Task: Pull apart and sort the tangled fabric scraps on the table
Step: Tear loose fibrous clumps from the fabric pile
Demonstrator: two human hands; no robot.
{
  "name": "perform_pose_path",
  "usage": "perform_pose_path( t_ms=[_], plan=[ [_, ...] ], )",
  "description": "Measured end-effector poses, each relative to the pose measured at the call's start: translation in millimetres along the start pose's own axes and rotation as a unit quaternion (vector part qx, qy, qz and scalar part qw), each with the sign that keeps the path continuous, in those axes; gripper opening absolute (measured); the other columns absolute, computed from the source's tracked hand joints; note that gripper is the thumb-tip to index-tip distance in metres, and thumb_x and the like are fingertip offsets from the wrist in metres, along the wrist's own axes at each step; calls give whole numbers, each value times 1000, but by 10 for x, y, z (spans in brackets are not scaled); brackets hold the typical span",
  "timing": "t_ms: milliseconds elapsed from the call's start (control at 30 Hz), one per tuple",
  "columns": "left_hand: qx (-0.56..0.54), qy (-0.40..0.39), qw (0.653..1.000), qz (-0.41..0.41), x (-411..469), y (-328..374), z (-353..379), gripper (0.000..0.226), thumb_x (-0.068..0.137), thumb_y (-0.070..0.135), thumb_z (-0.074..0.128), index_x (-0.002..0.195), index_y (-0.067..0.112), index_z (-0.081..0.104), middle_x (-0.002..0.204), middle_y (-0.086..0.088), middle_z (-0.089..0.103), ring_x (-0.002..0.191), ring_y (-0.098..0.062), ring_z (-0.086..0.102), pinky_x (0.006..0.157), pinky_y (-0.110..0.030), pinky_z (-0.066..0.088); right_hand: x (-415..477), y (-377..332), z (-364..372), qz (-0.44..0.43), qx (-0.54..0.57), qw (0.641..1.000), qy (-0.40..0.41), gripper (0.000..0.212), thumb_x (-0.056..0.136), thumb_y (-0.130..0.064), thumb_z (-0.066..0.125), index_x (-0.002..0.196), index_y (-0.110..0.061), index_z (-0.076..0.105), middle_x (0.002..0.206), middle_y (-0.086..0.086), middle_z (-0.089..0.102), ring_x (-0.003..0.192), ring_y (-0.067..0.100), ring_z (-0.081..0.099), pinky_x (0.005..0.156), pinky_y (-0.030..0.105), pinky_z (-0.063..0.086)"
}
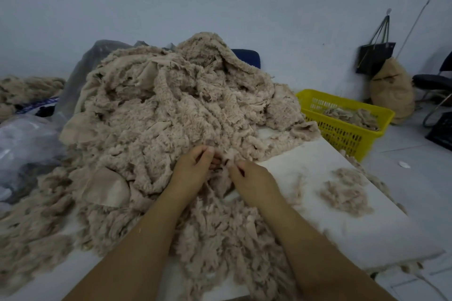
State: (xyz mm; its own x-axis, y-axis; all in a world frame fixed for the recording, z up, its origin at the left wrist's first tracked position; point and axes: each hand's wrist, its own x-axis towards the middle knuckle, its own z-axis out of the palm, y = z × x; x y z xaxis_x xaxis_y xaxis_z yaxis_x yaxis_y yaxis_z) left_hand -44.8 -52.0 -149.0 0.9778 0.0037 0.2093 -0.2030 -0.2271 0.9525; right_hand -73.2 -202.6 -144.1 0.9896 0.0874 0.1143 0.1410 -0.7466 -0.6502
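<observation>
A big heap of tangled beige fleecy fabric scraps (171, 110) covers most of the white table (305, 178). My left hand (193, 168) and my right hand (249, 176) meet at the heap's near edge, each with fingers curled and pinching a bit of a fuzzy scrap (223, 166) between them. A small separate pile of beige scraps (344, 190) lies on the table to the right of my right hand.
A yellow plastic basket (342, 129) with some scraps inside stands past the table's right edge. Clear plastic bags (27, 144) lie at the left. A stuffed sack (391, 90) and a dark hanging bag (374, 56) are by the wall.
</observation>
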Motion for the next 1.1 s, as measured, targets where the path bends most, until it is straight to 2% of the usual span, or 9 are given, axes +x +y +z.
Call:
perform_pose_path(
  t_ms=[133,267,367,500,600,700,800,967,1100],
  plan=[
    [85,-48,995,34,-9,0,-2,23,104,29,49,90,38,66,94,15,69,85,7,64,73,-11,51,-286,-19,-26,50,124,991,12,42,101,-44,44,74,-22,67,73,-9,70,71,11,64,70,31,52],
    [173,-75,978,89,-49,4,58,31,103,31,48,93,14,72,93,-3,70,89,-13,65,83,-34,53,-381,-40,-141,55,190,977,-81,37,100,-41,47,71,-28,67,66,-21,68,60,-2,63,59,15,45],
    [162,-64,982,72,-72,10,67,35,102,37,50,79,23,72,79,6,71,76,-7,66,70,-22,52,-25,76,-350,39,103,994,6,29,99,-36,50,77,-21,61,73,-5,65,67,14,61,53,12,42],
    [131,-65,989,24,-103,45,75,45,101,43,49,70,17,69,68,4,70,61,-11,67,61,-25,57,337,403,-403,35,-147,988,41,34,103,-30,46,132,-14,52,138,10,47,123,29,47,97,36,42],
    [153,-66,985,36,-88,48,79,43,102,43,48,85,11,71,74,-7,69,73,-22,68,74,-43,59,381,485,-214,-5,-154,986,71,16,102,-27,47,104,-14,57,109,8,56,104,26,51,82,33,42],
    [149,-72,985,45,-67,64,81,27,101,39,52,121,26,66,111,4,69,96,-9,65,86,-37,57,349,341,-165,-44,135,987,75,24,100,-26,51,78,-25,42,73,-2,45,59,5,42,50,14,35],
    [128,-92,986,56,-48,74,95,54,98,40,59,148,39,40,139,17,46,120,-6,53,99,-32,50,245,203,-184,-73,248,966,25,26,95,-31,51,75,-42,40,66,-13,43,50,3,33,45,12,30],
    [77,-92,992,41,-66,87,93,11,100,38,55,99,45,63,90,13,73,85,-10,70,84,-43,58,165,150,-126,-114,228,967,-5,18,97,-27,51,86,-40,48,74,-21,60,58,-1,52,49,8,38],
    [85,-15,994,69,-34,85,48,21,101,36,50,82,38,58,79,16,64,70,4,60,62,-13,46,163,200,-126,-91,200,976,0,10,96,-41,57,95,-46,48,94,-24,60,81,-13,58,58,7,43]
  ],
)
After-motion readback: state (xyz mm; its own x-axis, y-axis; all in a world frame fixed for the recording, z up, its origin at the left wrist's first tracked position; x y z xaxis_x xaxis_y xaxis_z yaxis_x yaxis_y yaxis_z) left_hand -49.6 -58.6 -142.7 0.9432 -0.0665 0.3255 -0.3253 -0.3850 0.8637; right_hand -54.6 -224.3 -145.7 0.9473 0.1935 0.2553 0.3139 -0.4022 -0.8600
